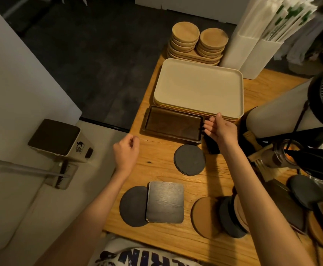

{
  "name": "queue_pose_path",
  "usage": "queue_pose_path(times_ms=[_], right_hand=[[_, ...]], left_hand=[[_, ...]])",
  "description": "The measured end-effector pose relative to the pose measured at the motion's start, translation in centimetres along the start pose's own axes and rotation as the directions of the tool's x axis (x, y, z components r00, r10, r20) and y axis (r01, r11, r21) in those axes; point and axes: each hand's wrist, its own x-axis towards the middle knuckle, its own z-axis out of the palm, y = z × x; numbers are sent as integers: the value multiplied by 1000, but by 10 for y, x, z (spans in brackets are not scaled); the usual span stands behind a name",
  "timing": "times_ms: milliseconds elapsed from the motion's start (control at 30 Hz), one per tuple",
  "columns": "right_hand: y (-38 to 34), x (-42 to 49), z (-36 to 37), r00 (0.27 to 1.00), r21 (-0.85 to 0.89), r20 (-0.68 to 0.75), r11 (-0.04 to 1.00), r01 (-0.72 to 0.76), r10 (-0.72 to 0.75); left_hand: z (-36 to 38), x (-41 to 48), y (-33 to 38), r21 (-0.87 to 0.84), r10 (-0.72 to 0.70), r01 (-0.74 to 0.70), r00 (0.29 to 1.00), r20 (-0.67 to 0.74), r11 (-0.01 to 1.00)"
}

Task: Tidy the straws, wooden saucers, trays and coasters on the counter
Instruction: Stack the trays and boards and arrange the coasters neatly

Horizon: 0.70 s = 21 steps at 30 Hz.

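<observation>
- the wooden counter (156,164) runs from the near edge to the far right, with the task's things spread along it.
- left hand (126,150) hovers over the counter's left edge; its fingers are loosely curled and hold nothing.
- right hand (220,129) is at the right end of the dark tray (173,124), fingers relaxed and apart, pointing left, thumb up by the near edge of the cream trays (199,87). it grips nothing; i cannot tell whether the fingertips touch the dark tray.
- the dark tray lies flat, just near of the stacked cream trays and tucked against them.
- far of the cream trays, two stacks of wooden saucers (185,33) stand side by side on long wooden trays (195,57).
- right of the saucers, two white holders (239,52) hold wrapped straws (283,16) upright.
- a round dark coaster (189,160) lies alone, near of the dark tray.
- at the near edge, a square dark coaster (165,202) overlaps the right side of another round grey coaster (132,206).
- right of these, a brown coaster (204,215) lies flat beside a tilted pile of coasters (231,215), partly hidden by the right forearm.
</observation>
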Motion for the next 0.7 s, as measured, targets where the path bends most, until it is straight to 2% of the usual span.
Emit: queue_pose_path(times_ms=[300, 500, 600, 700], right_hand=[[42, -97, -68, 994, -137, 9, 984, 113, -113], [82, -153, -110, 991, -142, -21, 982, 126, -130], [94, -170, -125, 977, -211, -63, 960, 185, -203], [103, -181, -149, 934, -378, -157, 893, 243, -321]], left_hand=[[2, 1, 1, 16, -19, 18, 1000, 14, 1000], [1, -1, 3, 69, -19, 15, 998, 56, 997], [-2, -3, 5, 64, -21, 15, 995, 95, 998], [-7, -11, 11, 29, -18, 14, 987, 157, 999]])
